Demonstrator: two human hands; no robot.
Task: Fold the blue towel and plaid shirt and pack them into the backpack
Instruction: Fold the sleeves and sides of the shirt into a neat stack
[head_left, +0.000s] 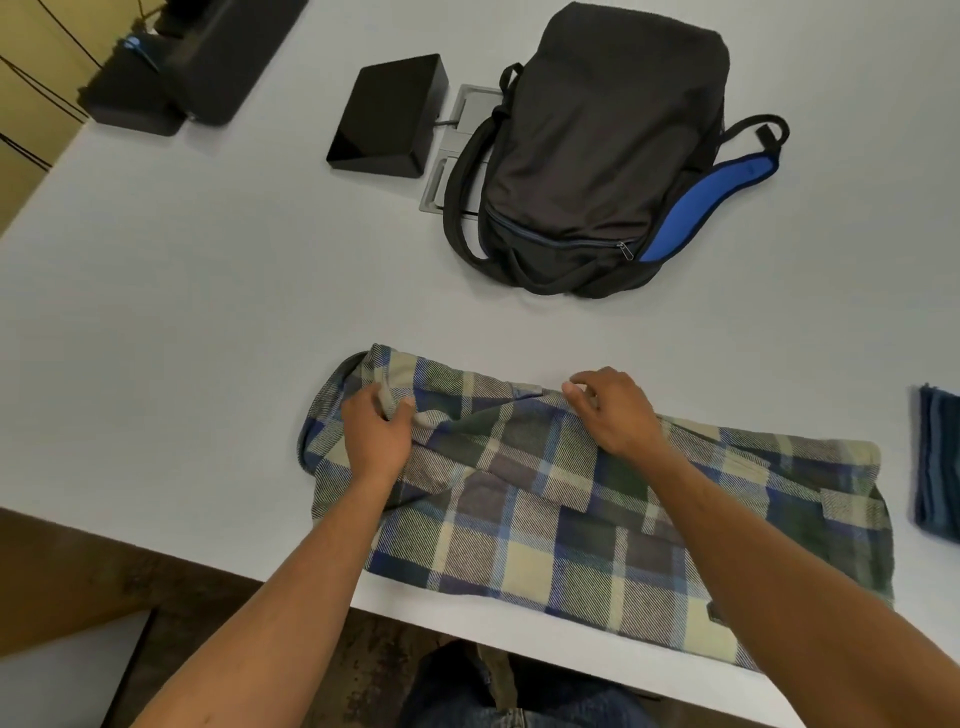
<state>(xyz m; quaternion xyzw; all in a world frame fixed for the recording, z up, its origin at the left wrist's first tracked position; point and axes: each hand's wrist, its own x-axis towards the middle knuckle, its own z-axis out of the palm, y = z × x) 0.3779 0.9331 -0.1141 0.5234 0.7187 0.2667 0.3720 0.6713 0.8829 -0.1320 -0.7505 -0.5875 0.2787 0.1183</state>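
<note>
Forearms: both yours reach up from the near edge of frame over the pale grey table (208, 291).
Shirt position: the blue, cream and green plaid woven shirt (571, 519) lies rumpled across the near table edge, partly gathered, its far edge bunched.
Left hand: your left hand (376, 431) pinches a fold of cloth at the shirt's left end, fingers curled round it.
Right hand: your right hand (613, 410) rests at the bunched far edge; fingers bent onto the cloth, seemingly nipping it, though the grasp itself is partly hidden.
Step in hand: judged to be folding the shirt, not yet squared.
Technique: draw both held points apart to take out the central ridge, then lay the edge flat before doubling over.
Fabric: thick twill weave, soft, holds creases loosely; likely to slump unless pressed.
Towel: the dark blue striped towel (937, 467) sits at the right frame edge, near the shirt but apart from it.
Backpack: the black fabric backpack with blue strap padding (597, 156) lies well beyond the shirt, visible zip closed.
</note>
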